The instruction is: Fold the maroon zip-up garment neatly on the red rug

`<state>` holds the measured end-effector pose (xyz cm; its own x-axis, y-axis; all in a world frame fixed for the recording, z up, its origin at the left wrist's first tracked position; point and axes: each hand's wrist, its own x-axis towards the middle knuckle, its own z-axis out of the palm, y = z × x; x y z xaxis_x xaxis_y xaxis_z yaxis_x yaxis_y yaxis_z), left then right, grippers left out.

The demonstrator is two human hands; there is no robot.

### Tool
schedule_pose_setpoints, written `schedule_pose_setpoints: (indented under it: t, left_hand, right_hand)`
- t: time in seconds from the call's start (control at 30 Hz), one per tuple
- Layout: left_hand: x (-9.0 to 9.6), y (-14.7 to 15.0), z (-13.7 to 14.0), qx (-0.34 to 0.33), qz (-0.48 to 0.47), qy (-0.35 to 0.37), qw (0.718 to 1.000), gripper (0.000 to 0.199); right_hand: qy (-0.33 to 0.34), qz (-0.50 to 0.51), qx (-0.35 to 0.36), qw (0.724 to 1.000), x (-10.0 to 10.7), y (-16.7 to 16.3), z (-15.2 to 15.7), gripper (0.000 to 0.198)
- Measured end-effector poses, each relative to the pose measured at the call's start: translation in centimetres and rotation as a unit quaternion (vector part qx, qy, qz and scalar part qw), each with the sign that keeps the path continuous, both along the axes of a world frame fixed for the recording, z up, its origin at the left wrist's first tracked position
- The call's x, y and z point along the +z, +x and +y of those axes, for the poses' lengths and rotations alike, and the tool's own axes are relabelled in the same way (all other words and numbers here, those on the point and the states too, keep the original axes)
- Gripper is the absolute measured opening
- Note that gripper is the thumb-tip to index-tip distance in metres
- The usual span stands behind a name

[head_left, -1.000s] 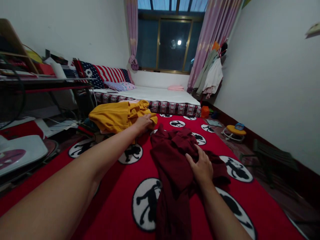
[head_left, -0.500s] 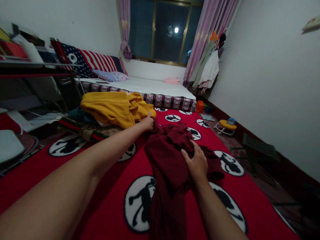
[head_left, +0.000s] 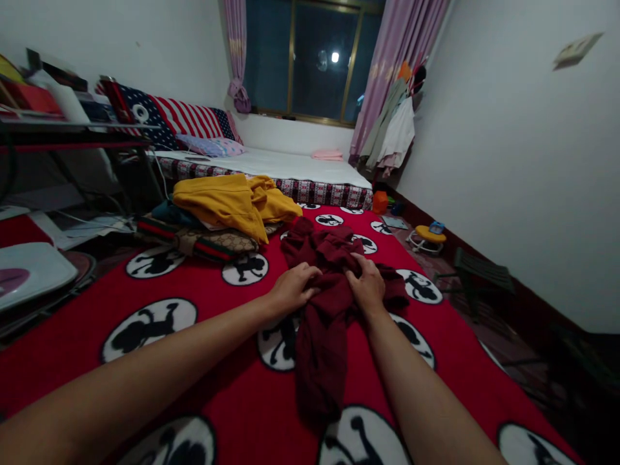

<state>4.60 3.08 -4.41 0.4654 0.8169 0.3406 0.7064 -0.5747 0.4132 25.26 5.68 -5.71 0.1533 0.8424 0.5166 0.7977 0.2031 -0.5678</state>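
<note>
A crumpled maroon garment lies on a red blanket printed with white ovals and black figures. Its exact kind is hidden by the folds. My left hand has its fingers curled on the left side of the cloth. On the other side, my right hand grips a fold, with thumb and fingers bent into the fabric. One long part of the garment trails toward me between my forearms. Farther off to the left, yellow clothing lies heaped on a patterned tan bundle with green and red stripes.
At the left stand a cluttered desk and a white seat. Beyond the blanket is a bed under the window. A yellow stool and a dark folding stool stand along the right wall.
My left hand has come back from beside the yellow clothing and now grips the maroon cloth. The maroon garment's near part is more bunched and narrower. The view has shifted slightly.
</note>
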Motion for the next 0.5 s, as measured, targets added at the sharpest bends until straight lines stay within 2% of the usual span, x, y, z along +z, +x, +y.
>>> schedule_pose_setpoints:
  t: [0.07,0.13,0.17,0.2,0.23,0.27,0.33,0.4,0.47,0.5]
  left_hand:
    - [1.5,-1.5,-0.1,-0.036,0.002,0.006,0.999,0.024]
    - [3.7,-4.2,0.2,-0.036,0.011,0.035,0.999,0.021]
    - [4.9,-5.9,0.5,-0.008,0.016,0.056,0.998,0.021]
    - [6.0,-7.8,0.7,0.052,0.021,0.082,0.995,0.023]
    - [7.0,-9.8,0.9,0.143,0.025,0.113,0.983,0.026]
    - [7.8,-11.8,1.1,0.200,0.019,0.134,0.970,0.031]
    - [8.4,-15.2,1.3,0.282,0.017,0.159,0.946,0.036]
    - [8.2,-17.1,1.2,0.347,0.030,0.182,0.919,0.042]
    - [7.5,-17.1,0.9,0.358,0.046,0.191,0.913,0.045]
    - [7.1,-16.4,0.6,0.331,0.051,0.186,0.924,0.044]
  right_hand:
    - [0.014,0.075,0.049,0.996,0.0,0.8,0.7,0.034]
    - [0.025,0.211,0.057,0.976,0.0,2.1,1.7,0.036]
    - [0.033,0.284,0.040,0.958,-0.1,3.0,2.3,0.040]
    - [0.046,0.346,0.011,0.937,-0.1,3.8,2.9,0.045]
    - [0.065,0.386,-0.027,0.920,-0.1,4.6,3.4,0.049]
    - [0.086,0.399,-0.067,0.910,-0.2,5.3,3.8,0.055]
    - [0.115,0.351,-0.138,0.919,-0.2,5.9,4.0,0.065]
    - [0.120,0.252,-0.182,0.943,0.1,5.5,3.5,0.070]
    - [0.136,0.157,-0.184,0.961,0.6,4.2,2.6,0.068]
    - [0.155,0.119,-0.164,0.967,0.9,3.3,2.1,0.063]
